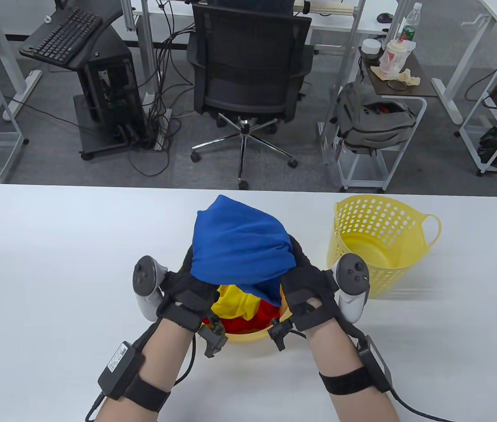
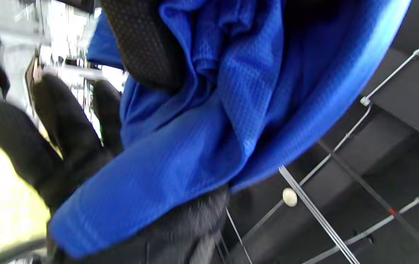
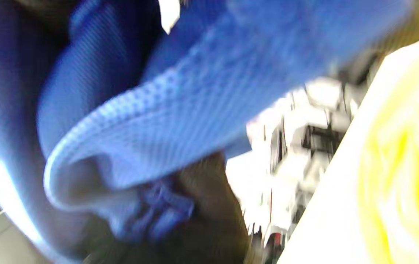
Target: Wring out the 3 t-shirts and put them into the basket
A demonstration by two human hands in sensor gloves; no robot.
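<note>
Holding: both gloved hands grip one bunched blue mesh-knit t-shirt from either side, raised above a yellow plastic tub at the near middle of the white table.
Left hand: left hand is on the shirt's left side; fingers curled into the cloth. In the left wrist view black gloved fingers lie against the blue fabric, part of it draped over them.
Right hand: right hand is on the shirt's right side, fingers wrapped round the bundle; fingertips hidden by cloth. Right wrist view is blurred; blue fabric fills most of it, with a dark glove patch below.
Trackers: grey controller-shaped tracker on the left hand's back, another on the right hand's back.
Tub contents: crumpled yellow t-shirt and red t-shirt lie inside the tub, directly under the blue shirt; the yellow one sits on top of the red.
Basket: yellow perforated plastic basket with loop handle stands upright on the table right of the hands, just beside the right tracker. Nothing of cloth visible inside it.
Background: black office chair and grey backpack on the floor beyond the table.
</note>
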